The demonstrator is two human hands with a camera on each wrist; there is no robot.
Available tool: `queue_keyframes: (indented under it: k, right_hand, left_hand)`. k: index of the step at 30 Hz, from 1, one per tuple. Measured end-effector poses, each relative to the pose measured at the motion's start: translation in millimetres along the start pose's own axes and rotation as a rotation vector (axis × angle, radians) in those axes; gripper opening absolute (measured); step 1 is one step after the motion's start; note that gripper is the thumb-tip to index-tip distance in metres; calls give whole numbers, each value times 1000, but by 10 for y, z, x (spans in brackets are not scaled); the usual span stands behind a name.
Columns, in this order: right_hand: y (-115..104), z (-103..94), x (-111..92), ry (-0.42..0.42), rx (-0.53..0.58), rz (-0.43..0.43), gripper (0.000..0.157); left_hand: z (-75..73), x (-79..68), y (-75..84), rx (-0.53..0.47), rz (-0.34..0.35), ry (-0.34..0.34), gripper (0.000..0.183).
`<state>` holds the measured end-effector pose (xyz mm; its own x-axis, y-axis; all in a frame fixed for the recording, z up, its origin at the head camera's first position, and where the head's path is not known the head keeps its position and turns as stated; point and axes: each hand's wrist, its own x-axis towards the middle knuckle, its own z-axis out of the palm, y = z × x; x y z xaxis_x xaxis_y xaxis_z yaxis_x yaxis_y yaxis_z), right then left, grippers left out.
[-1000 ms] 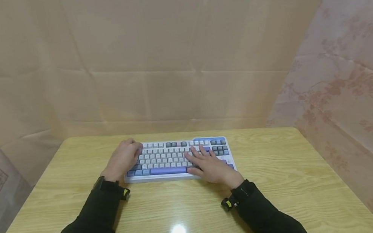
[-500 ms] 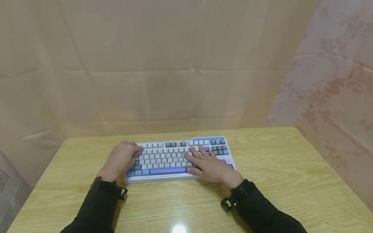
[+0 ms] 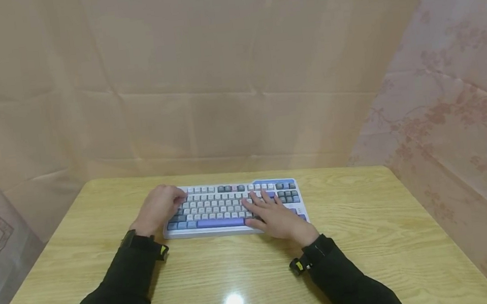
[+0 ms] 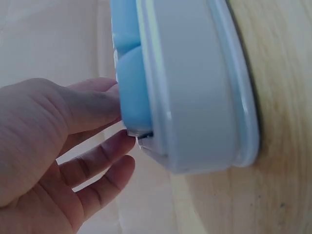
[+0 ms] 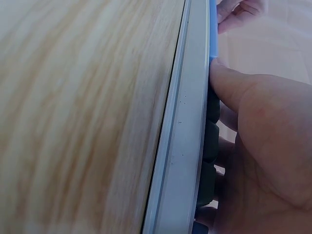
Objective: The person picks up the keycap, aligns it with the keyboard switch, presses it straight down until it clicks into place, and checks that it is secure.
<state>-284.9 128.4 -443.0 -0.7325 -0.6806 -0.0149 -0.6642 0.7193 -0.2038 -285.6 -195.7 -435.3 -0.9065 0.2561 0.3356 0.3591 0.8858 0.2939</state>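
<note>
In the head view a white keyboard [image 3: 214, 209] with grey, blue and purple keys lies flat on the wooden table. My left hand [image 3: 158, 210] is at its upper left corner, thumb and fingers bent down to the keys. The left wrist view shows the left hand [image 4: 53, 141] beside the blue keys [image 4: 134, 90]; its thumb and index tips are hidden behind them, so any hold on a key cannot be made out. My right hand [image 3: 277, 218] rests with spread fingers on the right part of the keys. In the right wrist view the right hand's thumb [image 5: 229, 85] touches the keyboard's near edge.
The table [image 3: 233, 267] has a bright light reflection near its front. A tan cloth [image 3: 200, 77] hangs behind it, with a floral cloth [image 3: 454, 125] on the right. Black straps with small devices are on both wrists.
My left hand shifts slightly left, then slightly back, staying at the keyboard's upper left corner. The right hand stays in place on the keys, and the keyboard hardly moves.
</note>
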Motion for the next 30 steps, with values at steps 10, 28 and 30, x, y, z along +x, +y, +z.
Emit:
queue_keyframes:
  k: [10, 28, 30]
  right_hand:
    - [-17, 8, -19, 1, 5, 2, 62]
    - [91, -57, 57, 115, -2, 39, 61]
    - [178, -148, 0, 193, 0, 99, 60]
  left_hand:
    - [-36, -75, 273, 240, -10, -100, 17]
    - [18, -281, 51, 169, 10, 9, 43]
    - [-35, -327, 9, 168, -22, 66, 54]
